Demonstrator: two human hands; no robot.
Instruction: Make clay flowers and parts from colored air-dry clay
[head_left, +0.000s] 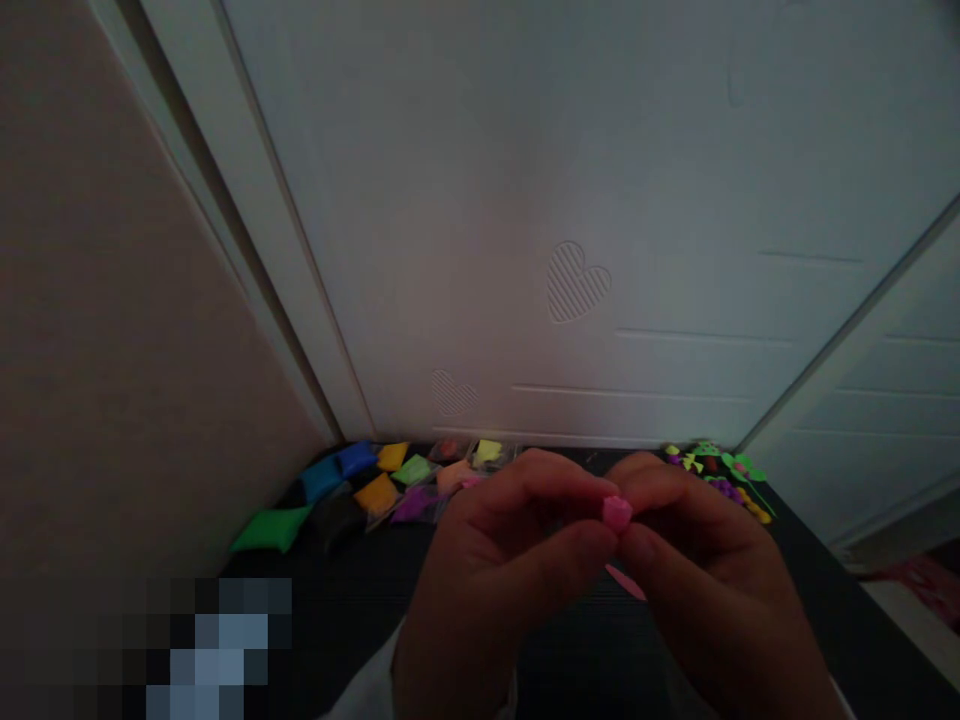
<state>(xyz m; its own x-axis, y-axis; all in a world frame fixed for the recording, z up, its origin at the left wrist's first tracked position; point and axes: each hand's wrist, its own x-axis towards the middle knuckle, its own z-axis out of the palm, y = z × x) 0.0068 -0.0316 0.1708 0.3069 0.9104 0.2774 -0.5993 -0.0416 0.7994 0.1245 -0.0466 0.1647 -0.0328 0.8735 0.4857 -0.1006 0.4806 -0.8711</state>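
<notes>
A small pink lump of modelling clay (617, 513), ruffled at the top like a rosebud, is pinched between both hands above the dark table. My left hand (502, 560) comes from the left, its thumb and index fingertip closed on the lump. From the other side, my right hand (709, 560) grips it with thumb and fingertips. Below the hands lies a thin, flat pink strip (626, 582), partly covered by the right thumb. The hands hide part of the table behind them.
Several clay packets lie at the back left, among them a green packet (271, 529), a blue packet (356, 459) and a purple packet (415, 503). Small clay flowers (742, 468) sit at the back right. A white panel (525, 330) with embossed hearts rises behind the black table (360, 600).
</notes>
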